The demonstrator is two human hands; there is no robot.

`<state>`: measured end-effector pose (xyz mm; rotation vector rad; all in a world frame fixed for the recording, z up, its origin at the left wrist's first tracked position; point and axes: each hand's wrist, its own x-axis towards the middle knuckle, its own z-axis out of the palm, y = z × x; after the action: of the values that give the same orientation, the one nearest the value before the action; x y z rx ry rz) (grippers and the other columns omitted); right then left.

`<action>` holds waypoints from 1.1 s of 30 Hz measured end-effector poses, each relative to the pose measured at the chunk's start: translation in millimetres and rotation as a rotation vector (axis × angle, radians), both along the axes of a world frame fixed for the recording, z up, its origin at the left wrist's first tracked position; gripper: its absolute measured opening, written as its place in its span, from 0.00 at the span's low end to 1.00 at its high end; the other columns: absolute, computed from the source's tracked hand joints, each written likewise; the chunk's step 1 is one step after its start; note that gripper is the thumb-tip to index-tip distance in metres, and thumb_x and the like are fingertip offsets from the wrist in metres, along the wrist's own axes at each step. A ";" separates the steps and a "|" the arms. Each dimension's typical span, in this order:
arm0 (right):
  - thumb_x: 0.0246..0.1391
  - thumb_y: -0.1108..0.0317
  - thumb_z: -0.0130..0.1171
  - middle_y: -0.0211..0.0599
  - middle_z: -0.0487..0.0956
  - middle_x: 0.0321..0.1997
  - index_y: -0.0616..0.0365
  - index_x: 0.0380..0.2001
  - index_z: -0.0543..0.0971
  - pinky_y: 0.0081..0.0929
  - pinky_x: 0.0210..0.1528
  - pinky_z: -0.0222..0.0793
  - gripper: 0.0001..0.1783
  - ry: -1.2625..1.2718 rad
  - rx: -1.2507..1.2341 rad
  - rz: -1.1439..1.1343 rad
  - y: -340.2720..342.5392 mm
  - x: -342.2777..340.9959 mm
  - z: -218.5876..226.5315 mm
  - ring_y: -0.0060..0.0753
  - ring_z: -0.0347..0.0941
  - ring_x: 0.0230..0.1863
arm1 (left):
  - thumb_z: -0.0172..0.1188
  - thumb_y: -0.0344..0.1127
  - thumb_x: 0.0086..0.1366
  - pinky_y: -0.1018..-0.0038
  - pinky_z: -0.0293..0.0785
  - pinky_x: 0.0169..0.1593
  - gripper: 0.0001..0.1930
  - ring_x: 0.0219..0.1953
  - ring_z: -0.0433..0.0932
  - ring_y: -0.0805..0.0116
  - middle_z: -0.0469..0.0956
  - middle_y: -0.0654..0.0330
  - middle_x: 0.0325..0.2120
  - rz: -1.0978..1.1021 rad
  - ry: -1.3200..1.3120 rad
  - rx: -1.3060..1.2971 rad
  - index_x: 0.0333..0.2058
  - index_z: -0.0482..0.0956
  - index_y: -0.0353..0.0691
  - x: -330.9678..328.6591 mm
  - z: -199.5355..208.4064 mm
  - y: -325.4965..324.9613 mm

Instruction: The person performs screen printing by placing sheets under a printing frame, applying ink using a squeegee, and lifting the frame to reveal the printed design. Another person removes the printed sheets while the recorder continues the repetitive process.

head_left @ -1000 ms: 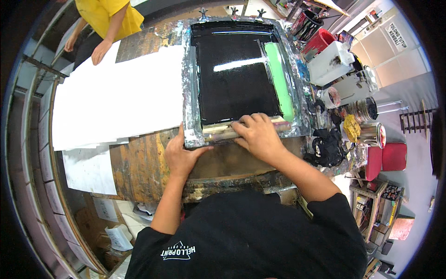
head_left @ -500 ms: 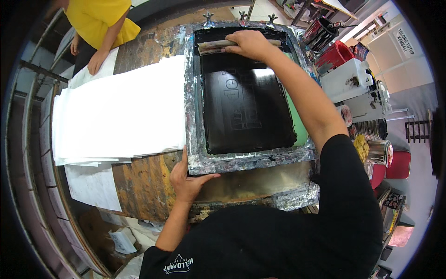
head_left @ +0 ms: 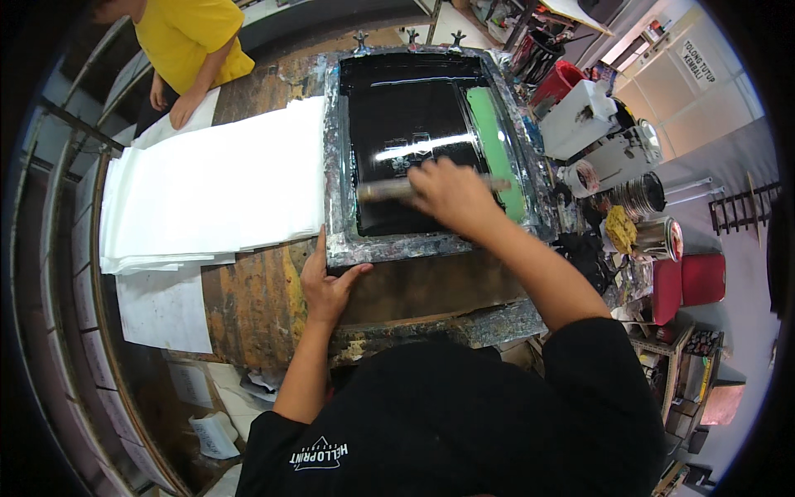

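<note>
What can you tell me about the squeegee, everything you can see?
The squeegee is a long, straight, brownish-grey bar that looks like stained wood. It is held crosswise over the black ink inside the screen frame, its right end over the green strip. The right hand grips its middle, hiding part. Its blade edge isn't clear.

squeegee [head_left: 383, 191]: blurred, middle hidden under right hand [head_left: 453, 197] | stencil design [head_left: 421, 144]: partly lost in glare, too small to read | left hand [head_left: 325, 287]: some fingers hidden by screen frame [head_left: 397, 246] | co-worker [head_left: 190, 41]: head mostly cut off by upper edge | black T-shirt [head_left: 464, 414]: cut off by lower edge
</note>
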<state>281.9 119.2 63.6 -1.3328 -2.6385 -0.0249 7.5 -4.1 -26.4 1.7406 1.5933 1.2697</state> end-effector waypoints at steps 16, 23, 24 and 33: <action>0.64 0.48 0.64 0.37 0.83 0.34 0.54 0.38 0.82 0.46 0.51 0.65 0.19 0.206 0.632 -0.065 17.3 -18.1 195.7 0.47 0.81 0.41 | 0.56 0.75 0.68 0.23 0.24 0.73 0.59 0.82 0.43 0.40 0.52 0.31 0.77 0.037 0.855 -0.224 0.79 0.50 0.32 41.1 79.2 49.1; 0.65 0.52 0.58 0.35 0.77 0.18 0.59 0.24 0.81 0.34 0.26 0.68 0.22 0.342 0.361 -0.176 49.3 -26.4 237.1 0.31 0.73 0.20 | 0.67 0.70 0.65 0.34 0.24 0.80 0.54 0.79 0.59 0.45 0.71 0.40 0.71 -0.024 0.567 0.022 0.70 0.68 0.23 51.1 66.7 69.6; 0.65 0.51 0.58 0.35 0.77 0.18 0.59 0.24 0.81 0.34 0.25 0.67 0.23 0.343 0.451 -0.154 47.5 -27.8 238.7 0.31 0.72 0.20 | 0.69 0.65 0.65 0.37 0.27 0.81 0.50 0.77 0.63 0.45 0.74 0.40 0.68 -0.022 0.517 0.067 0.68 0.70 0.22 51.7 75.6 80.2; 0.69 0.41 0.56 0.35 0.78 0.23 0.53 0.24 0.78 0.40 0.48 0.64 0.28 0.228 0.525 -0.101 34.1 -21.6 228.6 0.34 0.72 0.28 | 0.64 0.48 0.75 0.39 0.30 0.82 0.31 0.75 0.68 0.47 0.76 0.42 0.68 0.329 0.511 0.034 0.70 0.74 0.37 -87.8 84.0 67.7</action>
<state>260.3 153.3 292.2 -1.1959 -2.1629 -0.5092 -80.3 63.6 57.6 1.9927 2.2304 1.0378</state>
